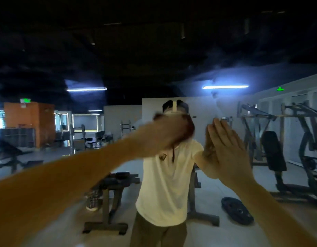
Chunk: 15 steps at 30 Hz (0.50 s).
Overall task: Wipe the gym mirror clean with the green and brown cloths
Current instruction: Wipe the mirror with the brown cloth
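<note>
Left hand [165,132], blurred, presses the brown cloth [189,130] to the mirror [216,68]; finger posture cannot be determined. The cloth is likely soft and light: bunch it under the palm. Right hand [227,148] rests flat on the mirror, fingers together.

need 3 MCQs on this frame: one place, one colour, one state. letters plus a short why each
1. Where does the weight plate lie in the reflection?
A. on the floor
B. on a bench
C. on a rack

2. What colour is the cloth in the left hand?
A. green
B. brown
C. white

3. How is the right hand?
A. a fist
B. pinching a cloth
C. flat, fingers straight

1 A: it lies flat on the floor at lower right.
2 B: the blurred wad shows dark brown.
3 C: the palm is flat at the mirror and holds nothing.
</note>
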{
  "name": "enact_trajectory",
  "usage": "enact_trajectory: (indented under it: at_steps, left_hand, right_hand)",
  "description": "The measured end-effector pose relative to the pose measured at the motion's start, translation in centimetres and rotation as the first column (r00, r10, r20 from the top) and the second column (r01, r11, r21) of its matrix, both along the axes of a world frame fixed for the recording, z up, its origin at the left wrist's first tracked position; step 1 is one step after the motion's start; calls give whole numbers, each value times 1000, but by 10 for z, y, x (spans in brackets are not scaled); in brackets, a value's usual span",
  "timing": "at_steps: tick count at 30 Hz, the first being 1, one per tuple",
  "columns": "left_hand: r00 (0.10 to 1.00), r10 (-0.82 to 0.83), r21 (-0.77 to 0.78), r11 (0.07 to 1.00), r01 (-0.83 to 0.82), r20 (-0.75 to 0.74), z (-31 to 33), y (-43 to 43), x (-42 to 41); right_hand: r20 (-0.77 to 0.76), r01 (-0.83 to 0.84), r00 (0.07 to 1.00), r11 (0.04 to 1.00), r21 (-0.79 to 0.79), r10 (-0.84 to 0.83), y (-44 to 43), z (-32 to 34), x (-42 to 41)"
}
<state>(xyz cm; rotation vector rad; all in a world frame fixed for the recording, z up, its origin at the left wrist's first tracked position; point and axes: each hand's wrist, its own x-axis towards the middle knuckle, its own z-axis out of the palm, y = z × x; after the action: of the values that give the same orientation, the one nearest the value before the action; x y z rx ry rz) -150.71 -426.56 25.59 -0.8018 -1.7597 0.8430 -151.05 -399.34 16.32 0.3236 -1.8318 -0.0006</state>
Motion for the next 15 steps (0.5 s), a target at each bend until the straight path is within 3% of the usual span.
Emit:
enact_trajectory:
  at_steps: [2, 3, 4, 6, 7, 9, 12, 15]
  left_hand:
    - [981, 115, 225, 971, -78, -155, 57, 4, 2]
    - [983, 111, 364, 930, -51, -146, 77, 8, 3]
    - [989, 68, 510, 860, 11, -135, 89, 16, 5]
    - [986, -31, 656, 744, 131, -162, 86, 45, 2]
    - [981, -49, 658, 735, 162, -186, 73, 61, -3]
    - [984, -67, 550, 822, 150, -167, 30, 85, -11]
    - [992, -125, 391, 911, 129, -35, -48, 86, -10]
    - [991, -79, 102, 992, 68, 105, -125, 63, 0]
  right_hand:
    - [25, 14, 1000, 1000, 18, -14, 3, 0, -1]
    - [32, 11, 999, 1000, 27, -12, 4, 0, -1]
    - [41, 4, 999, 1000, 31, -5, 5, -1, -1]
    - [55, -34, 998, 999, 20, 32, 8, -1, -2]
    - [57, -64, 996, 998, 11, 63, 9, -1, -3]
    - [62, -152, 986, 988, -33, 154, 12, 0, -9]
    - [64, -302, 946, 937, -176, 317, 19, -6, -12]
    - [77, -317, 938, 928, -197, 337, 17, -20, -4]
